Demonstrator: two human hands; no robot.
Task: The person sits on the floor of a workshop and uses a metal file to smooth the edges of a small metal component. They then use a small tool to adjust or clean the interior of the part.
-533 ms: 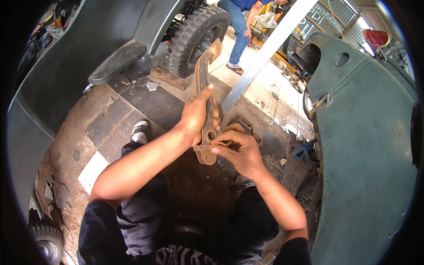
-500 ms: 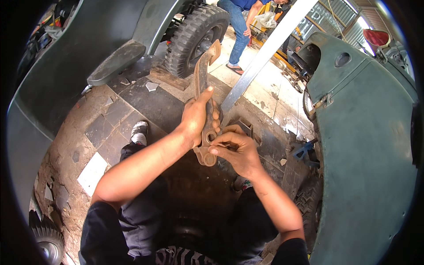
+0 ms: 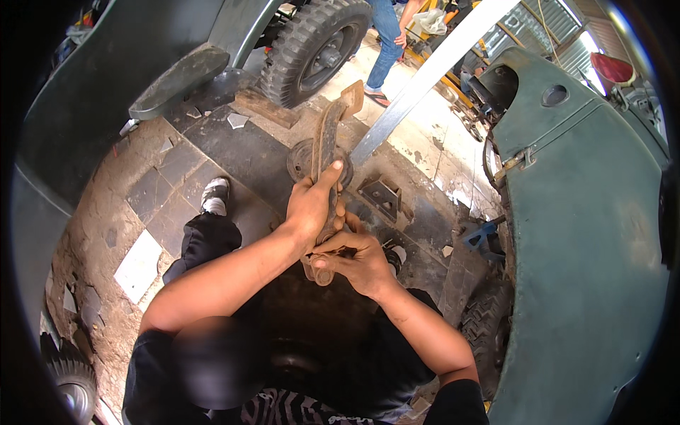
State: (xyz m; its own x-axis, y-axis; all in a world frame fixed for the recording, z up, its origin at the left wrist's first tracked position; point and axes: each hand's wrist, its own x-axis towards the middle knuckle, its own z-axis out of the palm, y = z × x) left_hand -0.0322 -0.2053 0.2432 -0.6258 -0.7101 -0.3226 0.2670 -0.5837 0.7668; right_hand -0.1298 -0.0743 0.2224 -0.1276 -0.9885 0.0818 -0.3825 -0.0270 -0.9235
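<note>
A rusty pedal lever (image 3: 324, 142) slants upward in front of me, its square foot pad at the far end. Wrapped round the middle of its arm is my left hand (image 3: 309, 207), the thumb pointing up along the metal. At the near end, where the lever has a round boss (image 3: 324, 277), the fingers of my right hand (image 3: 363, 261) are pinched together against it. Those fingers cover the bore, and whatever small piece they may hold is hidden.
Behind the lever a round metal disc (image 3: 301, 159) lies on the broken tile floor, with a metal bracket (image 3: 382, 197) to its right. A wheel (image 3: 315, 53), a wood block (image 3: 268, 108) and a white post (image 3: 425, 78) stand farther off. Green body panels (image 3: 581, 234) flank me; someone stands beyond.
Both hands and the lever have come slightly down and nearer to me. My right fingers now cover the bore that showed before. More of the disc and bracket shows.
</note>
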